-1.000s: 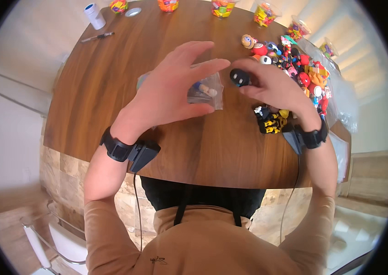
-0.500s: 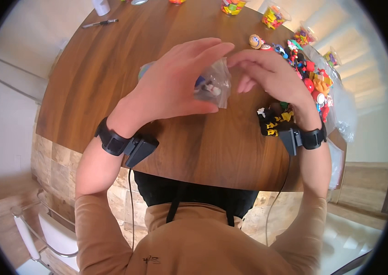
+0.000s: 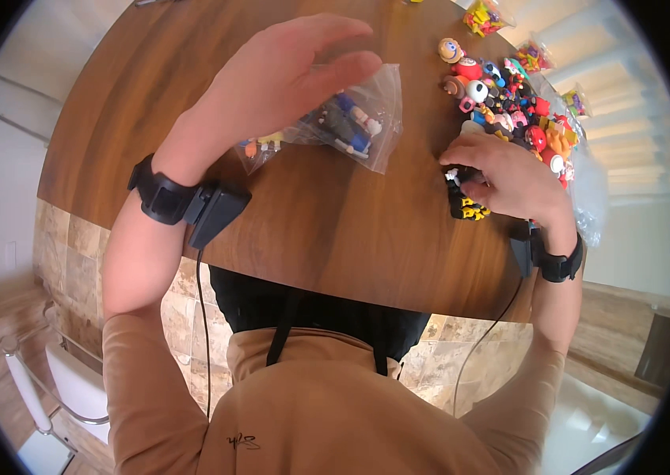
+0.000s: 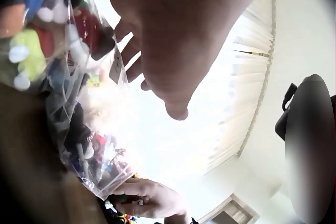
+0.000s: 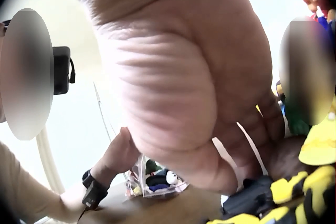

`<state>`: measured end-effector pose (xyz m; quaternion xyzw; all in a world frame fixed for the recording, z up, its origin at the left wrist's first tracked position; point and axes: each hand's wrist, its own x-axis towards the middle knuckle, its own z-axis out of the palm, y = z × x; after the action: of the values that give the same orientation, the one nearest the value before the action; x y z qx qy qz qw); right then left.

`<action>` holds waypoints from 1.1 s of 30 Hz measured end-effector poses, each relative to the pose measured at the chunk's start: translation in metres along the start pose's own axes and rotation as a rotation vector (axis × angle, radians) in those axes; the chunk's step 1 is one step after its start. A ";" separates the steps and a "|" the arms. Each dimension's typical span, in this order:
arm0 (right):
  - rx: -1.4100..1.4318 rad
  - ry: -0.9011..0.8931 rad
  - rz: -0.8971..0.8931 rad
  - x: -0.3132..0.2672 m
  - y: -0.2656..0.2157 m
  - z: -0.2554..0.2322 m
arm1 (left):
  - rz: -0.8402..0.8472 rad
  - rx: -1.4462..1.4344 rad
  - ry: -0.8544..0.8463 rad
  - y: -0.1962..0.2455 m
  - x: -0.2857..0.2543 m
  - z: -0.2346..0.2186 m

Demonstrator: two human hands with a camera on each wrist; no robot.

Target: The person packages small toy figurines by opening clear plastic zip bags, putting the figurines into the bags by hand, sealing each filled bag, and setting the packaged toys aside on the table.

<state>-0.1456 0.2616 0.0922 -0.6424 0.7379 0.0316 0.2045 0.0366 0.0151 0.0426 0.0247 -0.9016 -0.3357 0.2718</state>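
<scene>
In the head view, a clear plastic bag point(image 3: 386, 119) with several small toy figures in it lies under my left hand point(image 3: 275, 75). That hand's fingers are extended and apart from the thumb, reaching over the bag. The bag fills the left side of the left wrist view, figures point(image 4: 86, 29) showing through the plastic. My right hand point(image 3: 505, 170) is over a small group of black-and-yellow figures point(image 3: 473, 212). Its thumb and fingers are spread with a gap between them, fingertips right at the figures point(image 5: 286, 190); the palm hides part of the group.
A large heap of colourful toy figures point(image 3: 537, 134) covers the right side of the wooden table point(image 3: 327, 237). Clear plastic point(image 3: 592, 190) lies along the right edge. Cups of colourful pieces point(image 3: 487, 17) stand at the back right.
The black figure that my right hand held a second ago has left its fingers. That hand has moved right, to the black-and-yellow figures. My left hand has moved up and left, uncovering more of the bag.
</scene>
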 end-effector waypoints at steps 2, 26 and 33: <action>0.002 -0.028 0.015 0.000 -0.001 0.000 | -0.042 0.016 -0.011 -0.001 -0.001 -0.003; 1.414 0.361 0.217 0.059 -0.015 0.025 | -0.053 -0.021 -0.169 -0.011 -0.002 0.007; 1.600 0.233 0.111 0.064 -0.049 0.029 | -0.001 -0.017 -0.091 -0.012 -0.004 0.009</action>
<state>-0.0965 0.2027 0.0546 -0.2633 0.5843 -0.5629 0.5220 0.0339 0.0123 0.0278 0.0074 -0.9101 -0.3442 0.2305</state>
